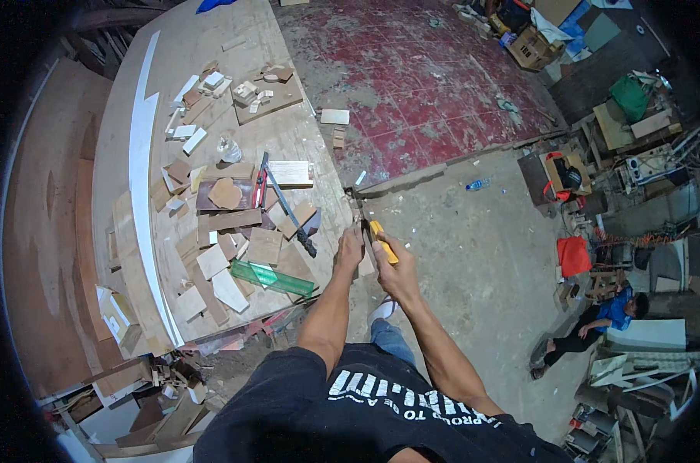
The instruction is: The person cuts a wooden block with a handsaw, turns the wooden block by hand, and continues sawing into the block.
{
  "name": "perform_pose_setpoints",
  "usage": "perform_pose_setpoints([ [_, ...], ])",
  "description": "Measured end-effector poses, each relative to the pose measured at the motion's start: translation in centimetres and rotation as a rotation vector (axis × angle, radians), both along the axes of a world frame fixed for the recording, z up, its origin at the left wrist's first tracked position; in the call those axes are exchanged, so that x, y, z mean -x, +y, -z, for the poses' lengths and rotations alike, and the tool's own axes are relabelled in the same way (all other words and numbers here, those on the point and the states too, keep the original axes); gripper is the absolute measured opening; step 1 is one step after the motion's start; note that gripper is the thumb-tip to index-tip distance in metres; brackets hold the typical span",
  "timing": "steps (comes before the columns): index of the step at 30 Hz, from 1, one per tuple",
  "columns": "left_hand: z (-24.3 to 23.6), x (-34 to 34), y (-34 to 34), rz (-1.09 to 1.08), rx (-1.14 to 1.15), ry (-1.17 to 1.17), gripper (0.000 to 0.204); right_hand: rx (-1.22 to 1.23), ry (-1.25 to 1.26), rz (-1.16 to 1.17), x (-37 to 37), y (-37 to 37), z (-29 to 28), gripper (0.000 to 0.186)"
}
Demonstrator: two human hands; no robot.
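My right hand (397, 274) is wrapped round the yellow handle of a hand saw (384, 242), whose dark blade points away at the worktable's right edge. Just left of the blade, my left hand (350, 248) is closed at the table edge; what its fingers grip is too small to make out. Beyond both hands, a dark fitting (352, 193) sits at the edge. On the worktable (234, 54), close to my left hand, lie a long dark bar clamp (282, 202), a green translucent strip (271, 278) and several wood offcuts (263, 247).
A white strip (140, 147) runs along the table's left side. A small board (267, 100) carries little wooden pieces. On the concrete floor lies a plastic bottle (477, 185). A person in blue (614, 310) sits at the right, near a red bag (573, 256) and stacked scrap.
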State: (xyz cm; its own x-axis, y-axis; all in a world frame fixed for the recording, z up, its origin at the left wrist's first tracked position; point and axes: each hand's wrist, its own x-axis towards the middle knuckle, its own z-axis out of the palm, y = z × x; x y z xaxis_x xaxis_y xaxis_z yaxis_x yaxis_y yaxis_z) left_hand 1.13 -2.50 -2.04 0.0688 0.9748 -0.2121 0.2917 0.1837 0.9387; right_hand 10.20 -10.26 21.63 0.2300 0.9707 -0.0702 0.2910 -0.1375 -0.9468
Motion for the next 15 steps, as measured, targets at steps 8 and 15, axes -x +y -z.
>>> perform_pose_setpoints([
  [8, -2.2, -0.1, 0.5, -0.018, 0.058, -0.136, 0.042, -0.027, -0.088, -0.024, 0.4, 0.5, -1.2, 0.035],
  [15, -1.5, -0.4, 0.7, 0.07, 0.098, 0.101, 0.053, 0.048, -0.158, -0.022, 1.3, -2.1, -6.0, 0.036],
])
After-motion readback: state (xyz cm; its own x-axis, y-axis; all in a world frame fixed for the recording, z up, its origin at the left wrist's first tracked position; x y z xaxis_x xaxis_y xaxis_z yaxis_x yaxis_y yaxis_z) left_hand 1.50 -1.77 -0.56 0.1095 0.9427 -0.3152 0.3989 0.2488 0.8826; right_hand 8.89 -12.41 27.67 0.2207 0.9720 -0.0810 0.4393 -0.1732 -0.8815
